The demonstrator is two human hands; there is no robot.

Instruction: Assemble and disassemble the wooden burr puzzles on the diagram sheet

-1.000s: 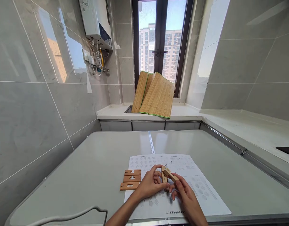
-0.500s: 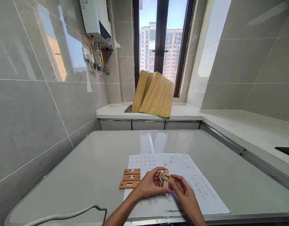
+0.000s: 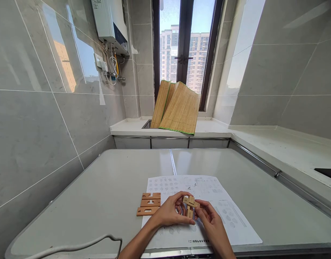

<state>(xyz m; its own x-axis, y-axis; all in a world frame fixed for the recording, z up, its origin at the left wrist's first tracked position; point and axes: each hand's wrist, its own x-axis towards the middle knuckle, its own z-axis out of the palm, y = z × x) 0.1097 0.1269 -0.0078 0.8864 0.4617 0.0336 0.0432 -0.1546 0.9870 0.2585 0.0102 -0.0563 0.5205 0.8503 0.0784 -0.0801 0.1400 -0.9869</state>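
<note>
Both hands hold a small wooden puzzle assembly (image 3: 190, 206) of crossed notched bars, just above a printed instruction sheet (image 3: 225, 212) on the grey table (image 3: 114, 187). My left hand (image 3: 169, 212) pinches it from the left, thumb and fingers curled around the bars. My right hand (image 3: 210, 219) grips it from the right with bent fingers. Three loose notched wooden bars (image 3: 149, 204), with numbers on them, lie side by side on the table just left of the sheet, a short way from my left hand.
A grey cable (image 3: 73, 246) loops along the table's near left edge. A folded bamboo mat (image 3: 177, 108) leans against the window on the far counter. A water heater (image 3: 110, 25) hangs on the tiled left wall. A white counter (image 3: 289, 147) runs along the right.
The wooden assembly has been turned in the hands, from a tilted bar pointing up-left to a squarer cross. Both hands drew slightly nearer and lower. The three loose bars have not moved.
</note>
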